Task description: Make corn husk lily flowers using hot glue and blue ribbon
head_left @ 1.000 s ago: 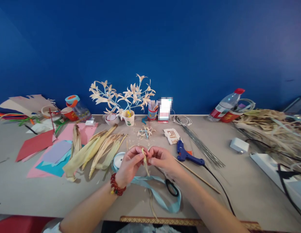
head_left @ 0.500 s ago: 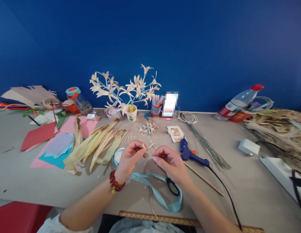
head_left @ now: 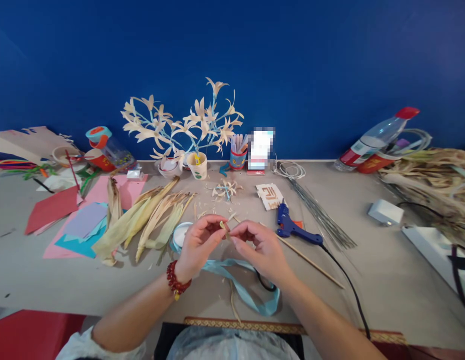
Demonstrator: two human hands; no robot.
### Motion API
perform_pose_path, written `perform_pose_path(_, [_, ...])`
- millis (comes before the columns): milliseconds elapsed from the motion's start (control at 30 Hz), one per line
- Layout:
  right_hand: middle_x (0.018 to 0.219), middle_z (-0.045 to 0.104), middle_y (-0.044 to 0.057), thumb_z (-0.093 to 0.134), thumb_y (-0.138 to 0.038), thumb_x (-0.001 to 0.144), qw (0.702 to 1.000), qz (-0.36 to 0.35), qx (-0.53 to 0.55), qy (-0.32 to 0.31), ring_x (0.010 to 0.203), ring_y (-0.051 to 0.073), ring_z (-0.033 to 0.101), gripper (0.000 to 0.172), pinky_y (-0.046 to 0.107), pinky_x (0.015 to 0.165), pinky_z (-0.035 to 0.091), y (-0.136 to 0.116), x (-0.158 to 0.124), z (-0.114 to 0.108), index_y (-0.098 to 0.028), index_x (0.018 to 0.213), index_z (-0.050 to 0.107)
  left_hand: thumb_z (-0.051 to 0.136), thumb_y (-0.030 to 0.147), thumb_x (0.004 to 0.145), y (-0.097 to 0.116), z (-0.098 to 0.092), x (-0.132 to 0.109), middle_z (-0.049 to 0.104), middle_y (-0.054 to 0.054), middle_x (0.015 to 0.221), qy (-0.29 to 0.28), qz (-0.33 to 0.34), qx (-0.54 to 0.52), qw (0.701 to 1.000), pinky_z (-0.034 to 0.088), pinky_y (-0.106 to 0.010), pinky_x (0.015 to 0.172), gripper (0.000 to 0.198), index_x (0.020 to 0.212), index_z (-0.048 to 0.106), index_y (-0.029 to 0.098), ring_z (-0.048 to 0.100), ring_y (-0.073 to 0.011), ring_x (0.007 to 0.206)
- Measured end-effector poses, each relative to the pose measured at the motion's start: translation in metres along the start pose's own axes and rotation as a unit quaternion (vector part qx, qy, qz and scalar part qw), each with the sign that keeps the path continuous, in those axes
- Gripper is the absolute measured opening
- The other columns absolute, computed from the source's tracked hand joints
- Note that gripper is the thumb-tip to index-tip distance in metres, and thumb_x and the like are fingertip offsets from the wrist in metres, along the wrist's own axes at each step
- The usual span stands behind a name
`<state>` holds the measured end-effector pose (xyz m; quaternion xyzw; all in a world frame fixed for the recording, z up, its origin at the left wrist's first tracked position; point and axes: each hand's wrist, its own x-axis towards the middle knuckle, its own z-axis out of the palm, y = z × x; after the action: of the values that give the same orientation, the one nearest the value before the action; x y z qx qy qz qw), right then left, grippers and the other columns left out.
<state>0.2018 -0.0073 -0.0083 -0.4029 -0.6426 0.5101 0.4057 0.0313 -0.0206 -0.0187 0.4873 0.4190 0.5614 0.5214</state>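
My left hand point(head_left: 200, 242) pinches a small pale yellow-green strip of corn husk point(head_left: 225, 228) between thumb and fingertips. From the other side my right hand point(head_left: 260, 250) closes thumb and index finger at the strip's lower end, its fingertips almost meeting those of the left. Below the hands lies a loop of light blue ribbon tape point(head_left: 251, 299), with scissors point(head_left: 265, 283) partly hidden under my right hand. Beside my left wrist sits the tape roll point(head_left: 178, 236). Dried corn husks point(head_left: 142, 220) lie to the left.
A blue glue gun point(head_left: 296, 231) rests right of my hands, near a wooden stick point(head_left: 315, 261) and a bundle of wires point(head_left: 324, 215). Behind stand a paper cup point(head_left: 197, 167) with husk flowers point(head_left: 200, 117) and a phone point(head_left: 261, 149). A power strip point(head_left: 435, 257) lies far right.
My right hand has moved left to my left hand, and its fingertips now close on the husk strip. The whole view has shifted slightly.
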Motion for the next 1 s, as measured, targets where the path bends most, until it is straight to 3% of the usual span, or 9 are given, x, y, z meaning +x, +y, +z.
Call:
perform_pose_path(167, [0.075, 0.067, 0.001, 0.061, -0.021, 0.083, 1.0, -0.01, -0.003, -0.001, 0.065, 0.014, 0.059, 0.005, 0.024, 0.061, 0.047, -0.0004, -0.0005, 0.001, -0.02, 0.085, 0.066, 0.06, 0.029, 0.091, -0.002, -0.0018, -0.0012, 0.072, -0.006, 0.085, 0.003, 0.007, -0.026, 1.0, 0.049, -0.028, 0.074, 0.019, 0.101, 0.073, 0.02, 0.063, -0.0155, 0.074])
perform_pose_path(667, [0.073, 0.067, 0.001, 0.062, -0.022, 0.083, 0.999, -0.027, -0.027, 0.006, 0.064, 0.014, 0.059, 0.005, 0.024, 0.06, 0.046, -0.0025, -0.0022, -0.0001, -0.019, 0.083, 0.066, 0.07, 0.03, 0.083, -0.0067, -0.002, 0.003, 0.075, -0.005, 0.084, 0.024, -0.053, -0.089, 0.994, 0.05, -0.027, 0.07, 0.014, 0.09, 0.077, 0.02, 0.06, -0.0127, 0.068])
perform_pose_path(1000, [0.07, 0.066, 0.0, 0.061, -0.019, 0.08, 0.999, -0.02, -0.028, 0.014, 0.062, 0.013, 0.058, 0.004, 0.023, 0.058, 0.045, -0.0009, -0.0017, -0.0005, -0.019, 0.08, 0.065, 0.071, 0.029, 0.082, -0.0078, -0.0026, 0.0029, 0.077, -0.005, 0.084, 0.019, -0.055, -0.078, 0.995, 0.05, -0.026, 0.07, 0.011, 0.088, 0.078, 0.021, 0.06, -0.0122, 0.068])
